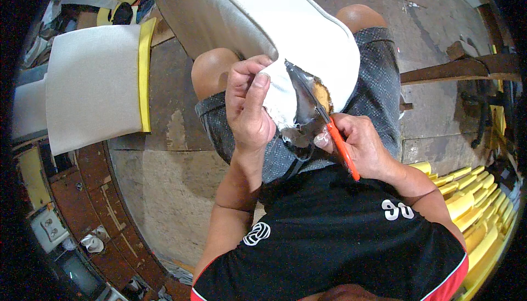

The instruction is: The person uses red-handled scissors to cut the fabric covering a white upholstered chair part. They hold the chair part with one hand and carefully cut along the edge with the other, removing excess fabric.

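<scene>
A white padded upholstered piece (324, 32) lies across my lap, with a torn-looking opening that shows dark lining (302, 103) and yellowish padding (321, 93). My left hand (247, 98) pinches the white fabric at the left of the opening, fingers curled. My right hand (357, 142) grips a long orange-handled tool (341, 147) at the lower right of the opening. Its dark metal end points up into the opening; whether it is scissors or pliers, I cannot tell clearly.
At left lie pale padded panels (93, 87) with yellow edging beside brown wooden boards (82, 191). Stacked yellow foam strips (472, 202) stand at lower right. A dark wooden beam (455, 70) crosses the right side. A worn board floor (164, 186) surrounds me.
</scene>
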Demonstrator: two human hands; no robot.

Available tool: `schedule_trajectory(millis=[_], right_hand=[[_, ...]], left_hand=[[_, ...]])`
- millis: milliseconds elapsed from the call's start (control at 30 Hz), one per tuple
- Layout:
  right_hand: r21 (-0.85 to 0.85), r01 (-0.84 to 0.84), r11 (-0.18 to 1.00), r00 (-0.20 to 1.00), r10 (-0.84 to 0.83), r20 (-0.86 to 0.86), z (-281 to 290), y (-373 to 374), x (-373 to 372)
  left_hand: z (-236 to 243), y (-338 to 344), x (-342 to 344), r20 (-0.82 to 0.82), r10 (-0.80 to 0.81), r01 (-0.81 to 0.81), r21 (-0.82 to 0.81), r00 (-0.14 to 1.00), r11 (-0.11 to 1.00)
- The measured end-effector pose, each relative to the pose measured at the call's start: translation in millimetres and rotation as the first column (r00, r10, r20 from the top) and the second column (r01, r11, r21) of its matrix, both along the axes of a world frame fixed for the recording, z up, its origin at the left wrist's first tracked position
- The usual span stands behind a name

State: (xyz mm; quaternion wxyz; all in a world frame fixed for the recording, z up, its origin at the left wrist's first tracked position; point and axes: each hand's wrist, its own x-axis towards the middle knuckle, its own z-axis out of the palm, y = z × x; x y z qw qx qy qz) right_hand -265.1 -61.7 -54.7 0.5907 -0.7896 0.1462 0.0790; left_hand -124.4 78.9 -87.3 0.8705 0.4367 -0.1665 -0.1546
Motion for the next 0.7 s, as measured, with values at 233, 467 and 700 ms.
schedule_trajectory(millis=[233, 467, 700], right_hand=[[0.090, -0.040, 0.995, 0.997, 0.046, -0.068, -6, -2, -9], [0.170, -0.034, 0.985, 0.999, 0.033, 0.008, 0, -2, -3], [0.171, -0.054, 0.984, 0.999, 0.053, 0.008, 5, 0, 12]], left_hand=[[-6, 6, 9, -0.079, 0.008, -0.018, -0.126, 0.997, 0.992], [-8, 5, 11, -0.045, -0.017, 0.010, -0.136, 0.999, 0.991], [-9, 5, 8, 0.006, 0.025, -0.025, -0.091, 1.000, 0.996]])
